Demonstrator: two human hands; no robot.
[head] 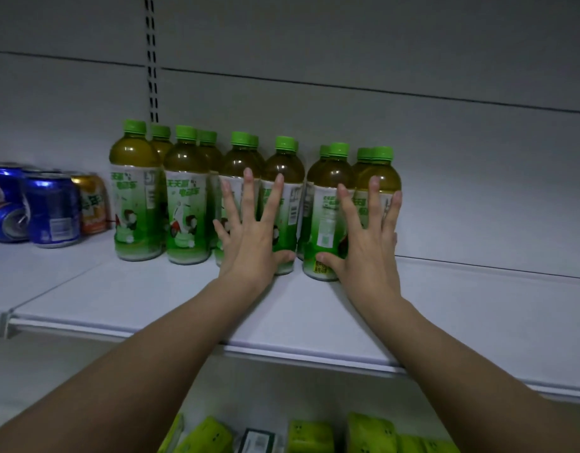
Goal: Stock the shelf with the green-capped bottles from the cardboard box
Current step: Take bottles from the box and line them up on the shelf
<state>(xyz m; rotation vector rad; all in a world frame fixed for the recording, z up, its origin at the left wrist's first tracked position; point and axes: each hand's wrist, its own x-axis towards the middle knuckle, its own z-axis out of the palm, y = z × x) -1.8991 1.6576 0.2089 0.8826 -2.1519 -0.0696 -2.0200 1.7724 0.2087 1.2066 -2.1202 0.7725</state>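
Now both hands are flat and splayed against the front row: the left hand presses open-palmed on the bottle at centre, the right hand likewise on the bottle just to its three o'clock, neither wrapped around anything. The green-capped bottles stand upright in pairs on the white shelf, cans off at nine o'clock. No cardboard box in view. Risk here: an uneven shove high on the bodies could tip one into its neighbours and domino the row.
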